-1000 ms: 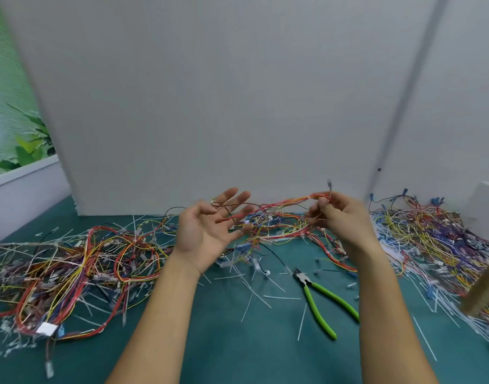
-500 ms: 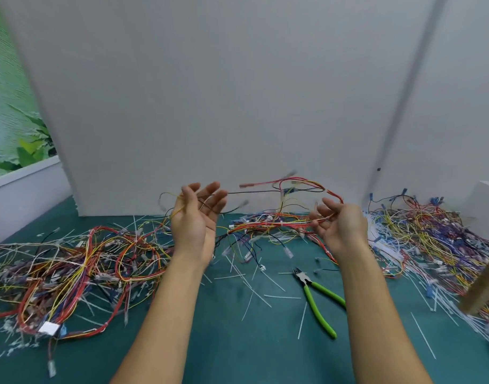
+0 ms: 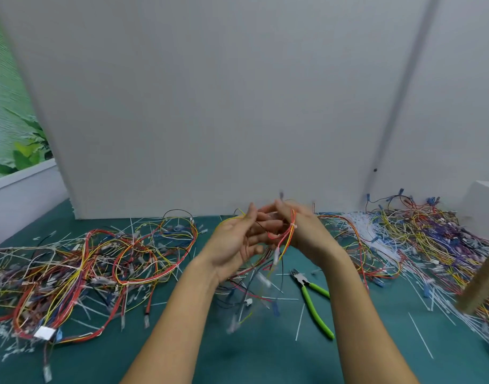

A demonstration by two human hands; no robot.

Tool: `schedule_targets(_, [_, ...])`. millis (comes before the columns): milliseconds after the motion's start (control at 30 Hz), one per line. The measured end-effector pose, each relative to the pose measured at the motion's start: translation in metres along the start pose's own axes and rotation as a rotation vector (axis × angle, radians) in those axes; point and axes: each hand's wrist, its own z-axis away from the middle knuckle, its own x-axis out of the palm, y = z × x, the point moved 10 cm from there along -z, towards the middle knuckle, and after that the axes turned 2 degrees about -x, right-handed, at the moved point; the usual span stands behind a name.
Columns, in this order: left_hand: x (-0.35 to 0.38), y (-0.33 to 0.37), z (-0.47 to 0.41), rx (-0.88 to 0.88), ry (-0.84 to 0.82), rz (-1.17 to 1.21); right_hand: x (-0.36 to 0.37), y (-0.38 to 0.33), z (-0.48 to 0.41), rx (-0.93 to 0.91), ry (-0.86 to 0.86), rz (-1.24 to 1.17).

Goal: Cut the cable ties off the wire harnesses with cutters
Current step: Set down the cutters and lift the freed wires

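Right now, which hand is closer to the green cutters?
Right. The right hand is raised almost straight behind the cutters. The left hand is raised too, but farther off to the left.

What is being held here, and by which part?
The right hand grips a harness at its tied section; the left hand is too blurred to tell. Cutters lie unheld.

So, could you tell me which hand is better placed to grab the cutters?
Right, probably: the cutters lie on the mat nearer the right hand, though it grips the harness; the left hand is open.
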Motion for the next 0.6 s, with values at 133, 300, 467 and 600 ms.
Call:
schedule_targets(133, [-0.026,0.007,0.003,0.001,0.121,-0.109,-0.020,-0.017,-0.004,-0.140,0.048,-0.500])
schedule_targets(300, [-0.048,0.014,0.002,-0.010,0.101,0.436,-0.065,-0.032,0.004,-0.385,0.095,-1.012])
schedule_targets(467, [-0.026,0.004,0.015,-0.171,-0.174,0.064,-0.070,-0.026,0.005,-0.352,0.133,-1.016])
schedule_targets(600, [-0.040,-0.008,0.014,-0.202,-0.097,-0.335,-0.065,-0.023,0.004,-0.325,0.128,-1.002])
